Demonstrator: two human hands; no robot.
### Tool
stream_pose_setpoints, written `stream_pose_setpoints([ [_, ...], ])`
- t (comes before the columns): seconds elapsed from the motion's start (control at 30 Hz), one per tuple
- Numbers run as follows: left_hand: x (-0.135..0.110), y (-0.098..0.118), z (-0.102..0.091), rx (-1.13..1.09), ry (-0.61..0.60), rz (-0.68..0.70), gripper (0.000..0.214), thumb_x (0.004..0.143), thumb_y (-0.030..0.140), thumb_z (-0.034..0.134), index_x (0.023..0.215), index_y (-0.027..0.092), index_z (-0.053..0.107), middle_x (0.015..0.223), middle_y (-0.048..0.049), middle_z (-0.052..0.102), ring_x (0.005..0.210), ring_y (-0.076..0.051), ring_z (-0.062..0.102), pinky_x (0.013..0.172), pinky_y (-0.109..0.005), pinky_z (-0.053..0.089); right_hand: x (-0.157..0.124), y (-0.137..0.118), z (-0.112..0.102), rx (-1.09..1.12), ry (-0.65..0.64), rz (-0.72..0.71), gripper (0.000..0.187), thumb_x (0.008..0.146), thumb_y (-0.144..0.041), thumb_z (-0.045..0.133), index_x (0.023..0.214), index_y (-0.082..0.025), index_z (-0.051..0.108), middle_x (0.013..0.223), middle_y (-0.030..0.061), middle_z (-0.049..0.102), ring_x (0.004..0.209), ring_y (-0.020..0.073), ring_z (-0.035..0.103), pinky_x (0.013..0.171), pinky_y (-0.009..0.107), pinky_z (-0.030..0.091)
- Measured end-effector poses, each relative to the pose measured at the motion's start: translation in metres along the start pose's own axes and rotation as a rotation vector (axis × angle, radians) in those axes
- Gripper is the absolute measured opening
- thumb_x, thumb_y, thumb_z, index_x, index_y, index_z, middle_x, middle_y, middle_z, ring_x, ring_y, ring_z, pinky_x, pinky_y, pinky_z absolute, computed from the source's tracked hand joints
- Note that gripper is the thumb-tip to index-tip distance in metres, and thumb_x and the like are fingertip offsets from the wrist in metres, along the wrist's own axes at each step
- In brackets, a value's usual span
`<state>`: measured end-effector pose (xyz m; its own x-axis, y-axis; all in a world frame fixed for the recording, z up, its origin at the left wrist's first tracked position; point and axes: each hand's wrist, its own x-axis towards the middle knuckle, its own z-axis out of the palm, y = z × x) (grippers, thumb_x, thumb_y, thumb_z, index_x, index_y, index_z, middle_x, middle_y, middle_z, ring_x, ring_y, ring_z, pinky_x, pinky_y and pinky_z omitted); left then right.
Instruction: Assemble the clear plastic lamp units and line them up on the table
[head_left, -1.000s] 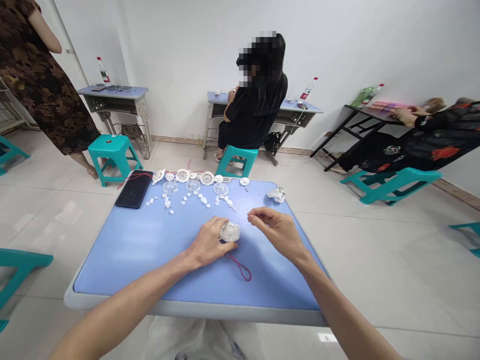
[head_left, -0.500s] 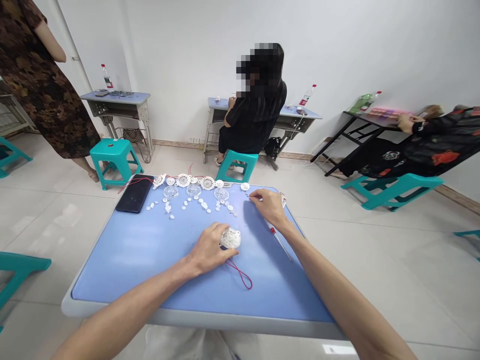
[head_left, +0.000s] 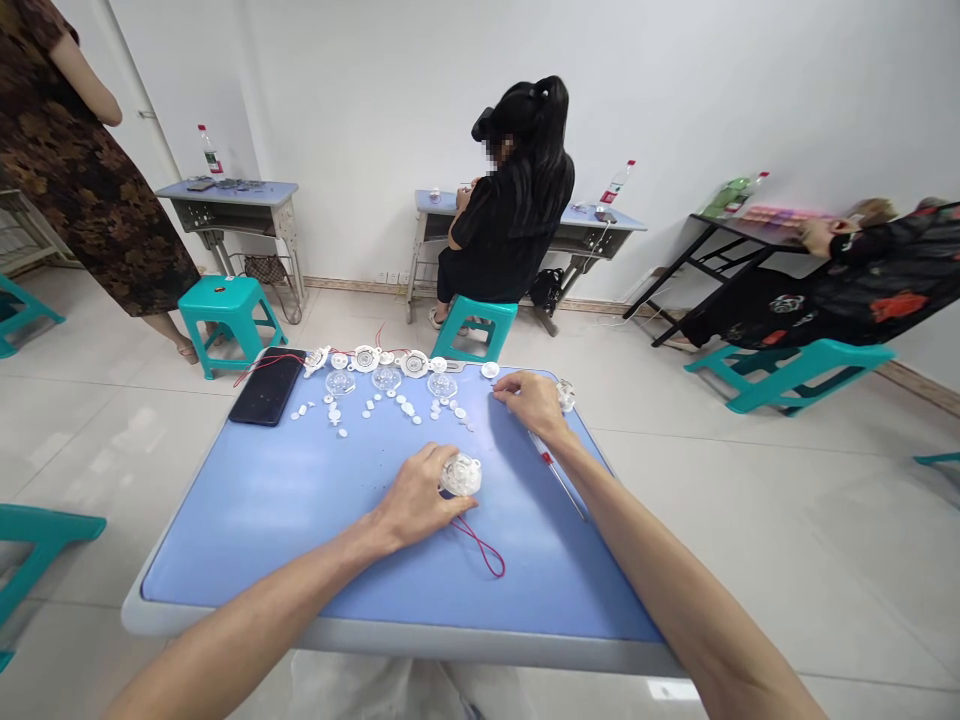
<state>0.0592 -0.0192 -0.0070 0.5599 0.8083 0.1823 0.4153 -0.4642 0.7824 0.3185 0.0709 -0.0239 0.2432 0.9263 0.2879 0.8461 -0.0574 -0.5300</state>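
A blue table (head_left: pixel 300 560) carries a black smartphone (head_left: pixel 267 387), clear domes (head_left: pixel 387 378), white discs (head_left: pixel 409 410), and red wire (head_left: pixel 480 548).

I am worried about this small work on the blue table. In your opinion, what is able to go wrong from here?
The small white parts lie loose close to the right hand, so a careless move might scatter them. The clear part sits near the table's right edge and could perhaps roll off. The red wire runs out from the clear dome held by the left hand, so it might snag or pull if the dome moves.
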Motion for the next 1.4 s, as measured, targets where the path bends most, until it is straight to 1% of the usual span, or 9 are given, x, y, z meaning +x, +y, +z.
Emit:
stream_pose_setpoints([
  [0.23,0.0,-0.001,0.0,0.002,0.003,0.015,0.049,0.069,0.024,0.08,0.113,0.016,0.058,0.101,-0.0059,0.062,0.091,-0.023,0.06,0.083,-0.034,0.048,0.003,-0.001,0.0,0.033,-0.015,-0.006,0.011,0.07,-0.02,0.066,0.076,-0.022,0.075,0.075,0.0013,0.074,0.072,0.019,0.067,0.073,0.03,0.049],
  [0.43,0.0,-0.001,0.001,0.0,0.012,0.024,0.047,0.07,0.025,0.079,0.112,0.018,0.058,0.101,-0.0054,0.061,0.091,-0.023,0.06,0.083,-0.034,0.048,0.004,0.001,0.002,0.029,-0.013,-0.004,0.017,0.071,-0.021,0.065,0.085,-0.022,0.076,0.077,0.0017,0.075,0.073,0.0194,0.067,0.075,0.031,0.049],
  [0.57,0.0,0.0,0.0,0.014,0.009,0.025,0.047,0.069,0.024,0.08,0.111,0.017,0.059,0.1,-0.0056,0.062,0.092,-0.023,0.06,0.084,-0.034,0.048,0.006,0.003,0.006,0.017,-0.015,-0.012,0.02,0.072,-0.019,0.064,0.088,-0.022,0.077,0.081,0.0031,0.075,0.076,0.0201,0.068,0.079,0.032,0.049],
  [0.77,0.0,0.0,0.0,0.016,0.004,0.026,0.046,0.07,0.026,0.079,0.11,0.017,0.059,0.099,-0.0055,0.062,0.092,-0.023,0.06,0.084,-0.035,0.048,0.008,0.003,0.011,0.014,-0.011,-0.032,0.019,0.074,-0.018,0.063,0.087,-0.02,0.077,0.09,0.0059,0.077,0.083,0.0217,0.07,0.084,0.032,0.05],
  [1.13,-0.001,0.0,0.0,0.0,0.007,0.026,0.048,0.071,0.026,0.079,0.113,0.017,0.059,0.101,-0.006,0.063,0.092,-0.023,0.061,0.084,-0.035,0.049,0.008,0.002,0.011,0.031,-0.002,-0.037,0.018,0.074,-0.017,0.063,0.086,-0.02,0.076,0.087,0.0055,0.077,0.081,0.0215,0.07,0.083,0.033,0.051],
  [1.4,-0.001,-0.002,0.001,-0.006,0.01,0.03,0.049,0.071,0.027,0.079,0.114,0.018,0.058,0.102,-0.0058,0.062,0.094,-0.023,0.061,0.085,-0.036,0.049,0.004,-0.003,0.004,0.056,0.022,-0.014,0.016,0.072,-0.021,0.065,0.085,-0.02,0.075,0.082,0.0046,0.076,0.076,0.0211,0.069,0.08,0.033,0.051],
])
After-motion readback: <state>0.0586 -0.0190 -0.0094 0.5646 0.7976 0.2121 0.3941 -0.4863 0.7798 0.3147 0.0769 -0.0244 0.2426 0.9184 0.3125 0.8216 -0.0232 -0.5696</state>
